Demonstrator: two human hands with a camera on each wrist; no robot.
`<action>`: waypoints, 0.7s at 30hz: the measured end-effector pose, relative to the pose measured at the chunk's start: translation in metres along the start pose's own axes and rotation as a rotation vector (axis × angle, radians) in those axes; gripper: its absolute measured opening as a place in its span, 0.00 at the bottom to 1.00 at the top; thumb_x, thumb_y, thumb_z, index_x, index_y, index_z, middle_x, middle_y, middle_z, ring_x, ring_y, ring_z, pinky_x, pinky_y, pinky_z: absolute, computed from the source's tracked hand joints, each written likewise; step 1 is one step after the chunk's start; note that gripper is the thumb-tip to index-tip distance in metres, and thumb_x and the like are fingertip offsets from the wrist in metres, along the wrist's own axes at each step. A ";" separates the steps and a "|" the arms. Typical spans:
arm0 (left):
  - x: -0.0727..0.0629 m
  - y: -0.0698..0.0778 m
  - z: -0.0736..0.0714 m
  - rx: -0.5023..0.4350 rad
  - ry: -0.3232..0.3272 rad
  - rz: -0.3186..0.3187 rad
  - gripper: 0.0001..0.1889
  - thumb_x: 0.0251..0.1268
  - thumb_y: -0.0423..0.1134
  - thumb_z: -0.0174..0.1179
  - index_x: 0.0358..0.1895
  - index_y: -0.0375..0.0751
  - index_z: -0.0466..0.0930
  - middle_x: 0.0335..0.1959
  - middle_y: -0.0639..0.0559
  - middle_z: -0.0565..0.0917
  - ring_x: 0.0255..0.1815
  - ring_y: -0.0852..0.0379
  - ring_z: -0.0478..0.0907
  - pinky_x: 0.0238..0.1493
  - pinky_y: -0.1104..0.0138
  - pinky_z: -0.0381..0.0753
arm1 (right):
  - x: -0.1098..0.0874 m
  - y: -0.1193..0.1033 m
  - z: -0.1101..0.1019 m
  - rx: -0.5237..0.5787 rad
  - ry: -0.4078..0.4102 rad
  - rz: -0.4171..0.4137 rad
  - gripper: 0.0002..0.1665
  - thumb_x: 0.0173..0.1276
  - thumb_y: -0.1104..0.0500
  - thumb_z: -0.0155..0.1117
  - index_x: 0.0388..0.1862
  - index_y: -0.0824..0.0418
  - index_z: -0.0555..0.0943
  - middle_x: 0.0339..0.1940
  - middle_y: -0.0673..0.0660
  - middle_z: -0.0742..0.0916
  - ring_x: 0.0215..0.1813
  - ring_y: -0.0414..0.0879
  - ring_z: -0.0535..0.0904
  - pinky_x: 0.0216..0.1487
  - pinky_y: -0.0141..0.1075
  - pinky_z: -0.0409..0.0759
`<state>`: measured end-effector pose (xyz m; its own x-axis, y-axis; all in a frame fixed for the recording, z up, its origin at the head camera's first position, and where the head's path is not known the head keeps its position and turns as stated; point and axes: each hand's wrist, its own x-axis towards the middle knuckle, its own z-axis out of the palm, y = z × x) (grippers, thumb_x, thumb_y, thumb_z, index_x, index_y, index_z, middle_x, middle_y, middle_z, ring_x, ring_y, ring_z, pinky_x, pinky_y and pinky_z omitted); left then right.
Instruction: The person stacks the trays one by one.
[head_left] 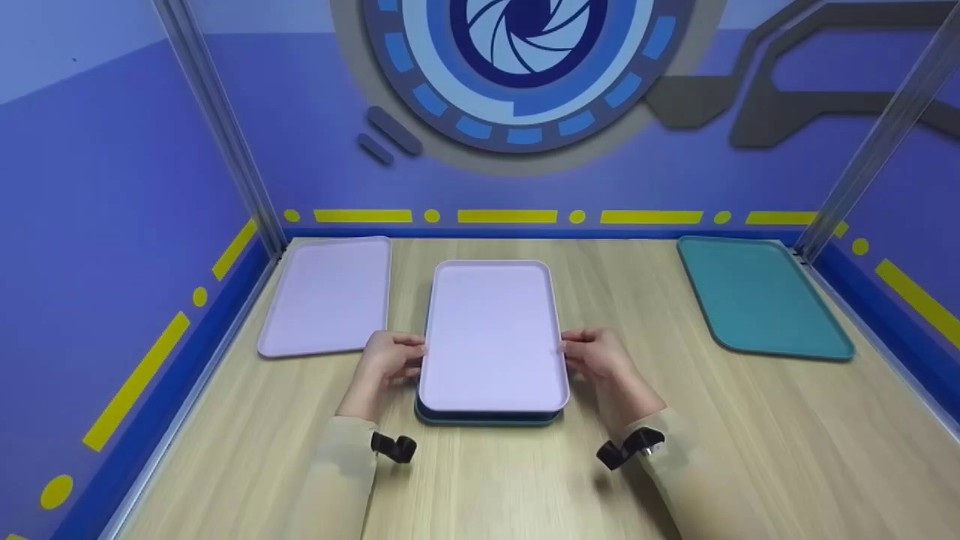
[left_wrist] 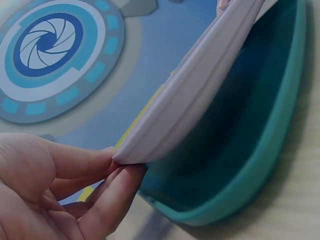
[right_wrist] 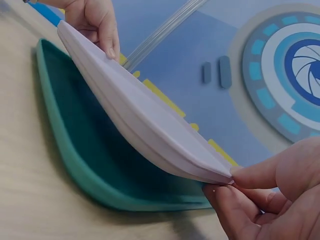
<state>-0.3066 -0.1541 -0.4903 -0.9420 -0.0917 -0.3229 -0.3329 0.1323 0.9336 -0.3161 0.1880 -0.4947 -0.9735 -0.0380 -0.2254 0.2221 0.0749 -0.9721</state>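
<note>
A pale lilac tray (head_left: 493, 337) is held level by its two long sides, just above a teal tray (head_left: 487, 420) on the table. My left hand (head_left: 388, 356) pinches the left rim between thumb and fingers. On the opposite rim, my right hand (head_left: 596, 352) pinches in the same way. Both wrist views show a gap between the lilac tray (left_wrist: 192, 85) and the teal tray's rim (right_wrist: 75, 170). In the head view the lilac tray hides most of the teal one.
Another lilac tray (head_left: 330, 296) lies at the table's back left. A second teal tray (head_left: 765, 296) lies at the back right. Blue printed walls (head_left: 510, 187) enclose the wooden table (head_left: 480, 480) at the back and sides.
</note>
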 end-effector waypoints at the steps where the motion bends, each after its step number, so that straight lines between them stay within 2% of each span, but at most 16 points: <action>1: 0.000 -0.001 0.001 0.006 0.002 -0.001 0.14 0.67 0.25 0.64 0.54 0.26 0.84 0.38 0.47 0.87 0.32 0.62 0.83 0.34 0.68 0.89 | 0.000 0.001 0.000 -0.008 -0.003 0.002 0.18 0.68 0.72 0.64 0.54 0.81 0.77 0.29 0.51 0.85 0.29 0.39 0.83 0.32 0.29 0.84; 11: 0.003 -0.004 0.006 0.085 0.016 0.037 0.12 0.65 0.23 0.63 0.50 0.22 0.84 0.28 0.51 0.83 0.24 0.63 0.79 0.26 0.73 0.85 | 0.003 0.009 0.002 -0.121 0.010 0.020 0.17 0.69 0.71 0.65 0.53 0.80 0.80 0.22 0.47 0.84 0.25 0.35 0.79 0.29 0.26 0.81; 16: 0.002 -0.005 0.005 0.149 0.032 0.076 0.11 0.65 0.23 0.61 0.49 0.22 0.85 0.26 0.52 0.82 0.22 0.63 0.77 0.24 0.74 0.82 | 0.002 0.011 0.006 -0.143 0.056 0.017 0.15 0.67 0.70 0.68 0.50 0.78 0.83 0.25 0.48 0.85 0.27 0.36 0.79 0.30 0.27 0.82; 21: 0.000 -0.006 0.005 0.217 0.054 0.110 0.10 0.64 0.24 0.62 0.46 0.23 0.86 0.25 0.51 0.83 0.20 0.62 0.76 0.24 0.73 0.81 | 0.002 0.014 0.010 -0.182 0.099 -0.022 0.13 0.66 0.70 0.68 0.48 0.77 0.85 0.28 0.51 0.87 0.28 0.38 0.80 0.31 0.27 0.82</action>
<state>-0.3053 -0.1501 -0.4965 -0.9713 -0.1170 -0.2070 -0.2355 0.3529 0.9055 -0.3147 0.1792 -0.5096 -0.9805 0.0556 -0.1885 0.1965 0.2547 -0.9469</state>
